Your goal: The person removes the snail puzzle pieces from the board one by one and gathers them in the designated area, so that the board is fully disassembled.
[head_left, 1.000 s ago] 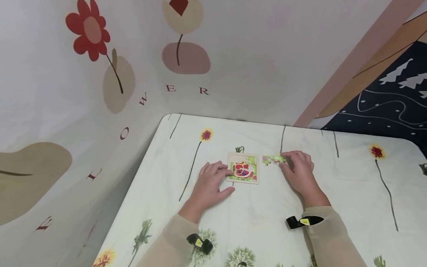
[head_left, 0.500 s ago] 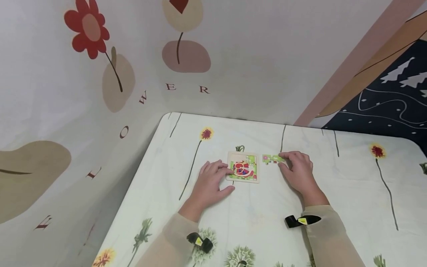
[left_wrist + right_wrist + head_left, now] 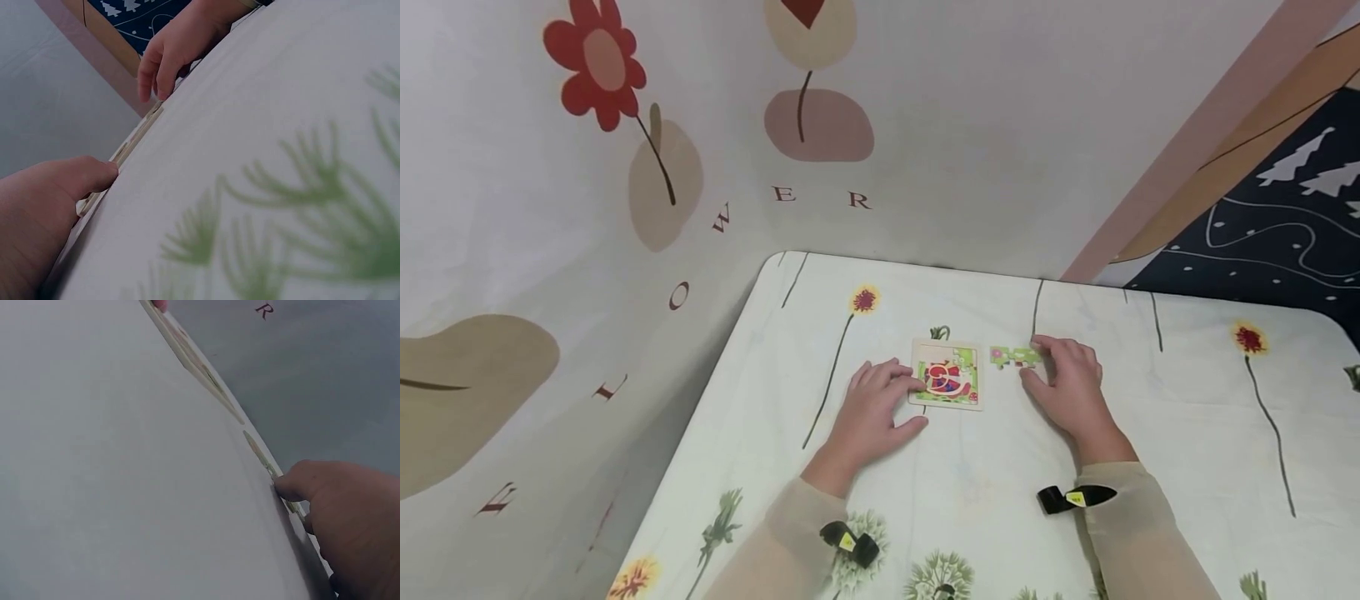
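A small square jigsaw puzzle board [image 3: 945,406] with a wooden rim lies flat on the table, showing a red and green picture with a bare patch at its upper left. My left hand [image 3: 874,410] rests beside it, relaxed fingers over its left edge, thumb on the cloth. Just right of the board lie green puzzle pieces [image 3: 1000,357], one with a pink flower, side by side in a row. My right hand [image 3: 1067,383] holds the rightmost piece [image 3: 1028,357] between thumb and forefinger. Edge-on in the right wrist view, the pieces [image 3: 256,450] lie low on the table.
A white cloth [image 3: 970,483] printed with flowers covers the table. Behind and to the left stands a pale wall [image 3: 970,167] with flower prints and letters. A dark blue panel [image 3: 1270,250] hangs at the back right. Black bands [image 3: 1075,498] sit on both sleeves.
My right hand has shifted slightly left, and its piece has moved in closer to the neighbouring pieces. My thumb and forefinger have spread a little. The left hand and the board stay put.
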Demonstrator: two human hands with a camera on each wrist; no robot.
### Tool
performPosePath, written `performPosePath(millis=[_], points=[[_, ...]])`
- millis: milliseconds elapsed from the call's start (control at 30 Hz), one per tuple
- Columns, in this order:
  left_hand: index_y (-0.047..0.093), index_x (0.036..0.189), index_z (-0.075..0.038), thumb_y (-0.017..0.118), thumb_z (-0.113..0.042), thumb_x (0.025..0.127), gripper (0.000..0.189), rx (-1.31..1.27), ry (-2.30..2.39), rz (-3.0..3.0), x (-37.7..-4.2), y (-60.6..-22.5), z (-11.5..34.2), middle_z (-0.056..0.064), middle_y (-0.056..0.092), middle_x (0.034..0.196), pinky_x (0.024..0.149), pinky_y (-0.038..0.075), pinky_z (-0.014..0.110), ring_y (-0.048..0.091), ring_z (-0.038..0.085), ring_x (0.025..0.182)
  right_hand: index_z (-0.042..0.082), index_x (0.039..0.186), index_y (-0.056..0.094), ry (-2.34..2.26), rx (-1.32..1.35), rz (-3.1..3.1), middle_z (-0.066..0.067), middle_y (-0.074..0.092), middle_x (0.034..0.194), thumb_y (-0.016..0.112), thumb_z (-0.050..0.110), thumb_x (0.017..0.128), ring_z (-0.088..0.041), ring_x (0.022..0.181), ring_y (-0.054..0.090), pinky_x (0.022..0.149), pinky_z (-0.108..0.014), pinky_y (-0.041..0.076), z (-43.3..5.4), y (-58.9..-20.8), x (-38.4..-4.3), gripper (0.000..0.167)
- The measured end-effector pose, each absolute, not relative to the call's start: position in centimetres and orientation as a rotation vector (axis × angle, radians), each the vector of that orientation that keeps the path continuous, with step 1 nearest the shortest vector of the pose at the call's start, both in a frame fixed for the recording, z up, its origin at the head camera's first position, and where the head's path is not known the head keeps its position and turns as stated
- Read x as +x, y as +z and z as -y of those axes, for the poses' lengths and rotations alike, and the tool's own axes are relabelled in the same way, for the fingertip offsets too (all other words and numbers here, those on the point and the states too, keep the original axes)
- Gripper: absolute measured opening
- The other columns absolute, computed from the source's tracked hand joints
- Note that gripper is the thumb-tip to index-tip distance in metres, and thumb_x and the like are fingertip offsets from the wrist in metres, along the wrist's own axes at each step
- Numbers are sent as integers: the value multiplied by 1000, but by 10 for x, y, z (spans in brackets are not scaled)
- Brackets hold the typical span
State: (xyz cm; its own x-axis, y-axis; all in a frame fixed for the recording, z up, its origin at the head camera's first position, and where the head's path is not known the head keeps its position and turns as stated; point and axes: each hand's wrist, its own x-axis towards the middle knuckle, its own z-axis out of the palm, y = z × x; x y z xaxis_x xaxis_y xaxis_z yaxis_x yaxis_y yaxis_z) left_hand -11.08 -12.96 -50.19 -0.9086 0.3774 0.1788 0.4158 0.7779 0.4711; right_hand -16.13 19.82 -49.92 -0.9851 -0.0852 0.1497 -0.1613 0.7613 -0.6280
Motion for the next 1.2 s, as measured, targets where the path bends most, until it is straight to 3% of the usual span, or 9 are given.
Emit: performPosePath(millis=[67, 467, 800, 1033, 1200], points=[[71, 131, -24, 81, -45, 92, 45, -654, -789, 2883, -111, -503, 129, 0, 60, 143, 127, 20, 56, 45, 24, 146, 1, 146, 58, 1025, 221, 2818, -25, 54, 140, 75, 16, 96, -50, 142, 33, 115, -71, 19, -193, -498, -160, 55], [71, 130, -24, 81, -46, 92, 45, -670, -780, 2868, -112, -505, 127, 0, 60, 143, 126, 22, 57, 45, 24, 145, 8, 130, 72, 958, 389, 2880, -18, 54, 135, 76, 33, 100, -45, 135, 35, 112, -69, 19, -136, -495, -165, 39], [71, 130, -24, 81, -46, 93, 44, -670, -774, 2868, -113, -504, 127, 0, 60, 142, 127, 22, 57, 46, 23, 145, 8, 123, 69, 1016, 374, 2869, -17, 57, 135, 79, 27, 97, -44, 135, 36, 113, -69, 19, -129, -495, -168, 34], [72, 129, -23, 81, -46, 93, 44, -663, -770, 2869, -112, -503, 129, 0, 60, 142, 126, 23, 58, 46, 24, 145, 10, 118, 73, 1084, 489, 2743, -5, 74, 107, 86, 15, 92, -32, 120, 54, 115, -63, 21, -124, -493, -165, 29], [71, 131, -23, 81, -46, 93, 45, -654, -777, 2881, -111, -504, 130, 1, 60, 143, 127, 21, 57, 45, 24, 146, 11, 118, 77, 1073, 486, 2684, -2, 76, 100, 89, 14, 89, -26, 108, 59, 113, -61, 25, -124, -496, -162, 31]])
